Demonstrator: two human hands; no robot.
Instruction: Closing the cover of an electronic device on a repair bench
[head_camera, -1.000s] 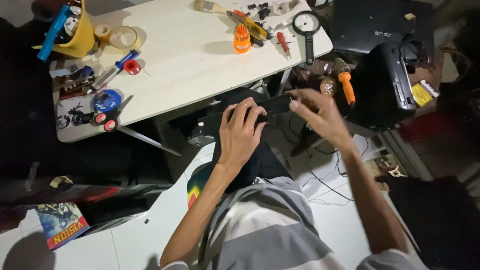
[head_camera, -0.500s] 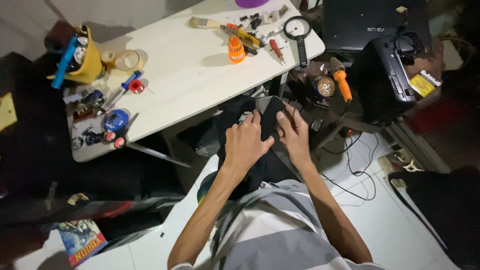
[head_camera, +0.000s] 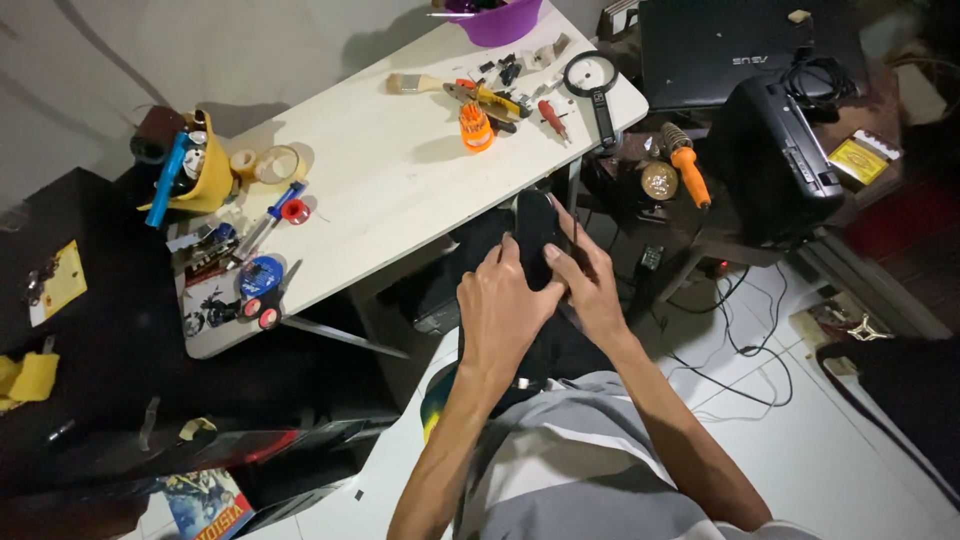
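Hands: your left hand (head_camera: 500, 305) and right hand (head_camera: 590, 290) both clasp the small dark oval device (head_camera: 537, 232) | place: off the white bench's (head_camera: 400, 190) near edge, above your lap | grip: two-handed, seemingly to steady it.

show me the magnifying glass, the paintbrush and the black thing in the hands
magnifying glass (head_camera: 590, 73): head view, on the lens
paintbrush (head_camera: 405, 83): head view, on the bristle end
black object (head_camera: 536, 222): head view, on its upper face, above the fingers

Left hand (head_camera: 500, 310): I grip the black device (head_camera: 537, 232) from the left.
Right hand (head_camera: 590, 285): fingers wrapped on the device's right side.
Surface (head_camera: 400, 190): white; brush (head_camera: 412, 83), magnifier (head_camera: 592, 82), orange bit holder (head_camera: 476, 127), yellow cup (head_camera: 205, 170).
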